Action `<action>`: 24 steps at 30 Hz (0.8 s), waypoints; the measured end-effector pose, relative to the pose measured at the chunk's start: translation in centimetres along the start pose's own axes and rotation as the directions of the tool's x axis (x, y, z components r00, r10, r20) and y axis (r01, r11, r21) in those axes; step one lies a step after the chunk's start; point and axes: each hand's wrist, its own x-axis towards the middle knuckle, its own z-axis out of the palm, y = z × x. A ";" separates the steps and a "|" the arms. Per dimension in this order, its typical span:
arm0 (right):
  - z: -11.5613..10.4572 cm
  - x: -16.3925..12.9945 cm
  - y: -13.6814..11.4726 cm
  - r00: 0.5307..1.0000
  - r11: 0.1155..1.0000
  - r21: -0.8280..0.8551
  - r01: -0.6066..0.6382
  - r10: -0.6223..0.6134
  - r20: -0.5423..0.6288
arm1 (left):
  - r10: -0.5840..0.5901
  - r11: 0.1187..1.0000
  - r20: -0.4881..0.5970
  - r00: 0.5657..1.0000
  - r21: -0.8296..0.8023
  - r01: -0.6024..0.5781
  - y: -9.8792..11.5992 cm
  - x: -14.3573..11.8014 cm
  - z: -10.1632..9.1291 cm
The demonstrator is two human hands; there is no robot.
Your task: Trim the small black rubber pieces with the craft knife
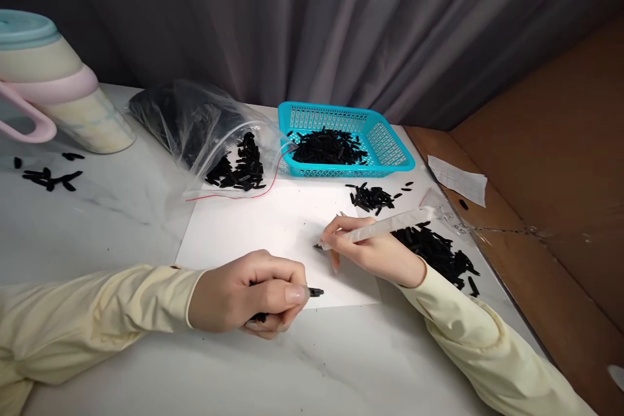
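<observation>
My left hand (253,292) is closed over several small black pieces, and one slim black piece (316,292) pokes out past the thumb and forefinger. To its right, my right hand (375,257) grips a slender pen-like tool (390,223) with a whitish, translucent body. A small dark point shows below its fingers, but I cannot tell whether it is the tool's tip or a black piece. Both hands are over a white sheet of paper (234,234). Beyond the right hand lies a small pile of black pieces (371,197); a larger pile (439,253) lies beside the wrist.
A blue perforated basket (390,136) holds many black pieces. Left of it, a clear zip bag (195,117) with more black pieces lies open. A lidded tumbler (58,84) and loose pieces (53,179) are at far left. Cardboard (550,175) borders the right side.
</observation>
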 end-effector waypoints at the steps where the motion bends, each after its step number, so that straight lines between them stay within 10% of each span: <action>1: 0.2 0.2 0.3 1.000 0.999 0.018 -0.028 0.028 -0.004 | -0.003 1.000 0.001 1.000 0.003 0.003 0.0 0.0 0.0; 16: -1.4 -3.8 -3.9 0.998 0.813 0.579 -0.058 0.050 0.030 | 0.012 0.982 -0.077 0.997 0.186 0.003 0.5 0.2 0.5; 24: -0.6 -4.3 -4.5 0.981 0.857 0.479 -0.193 0.175 0.081 | 0.003 0.959 -0.095 0.995 0.283 0.025 0.5 -0.1 0.6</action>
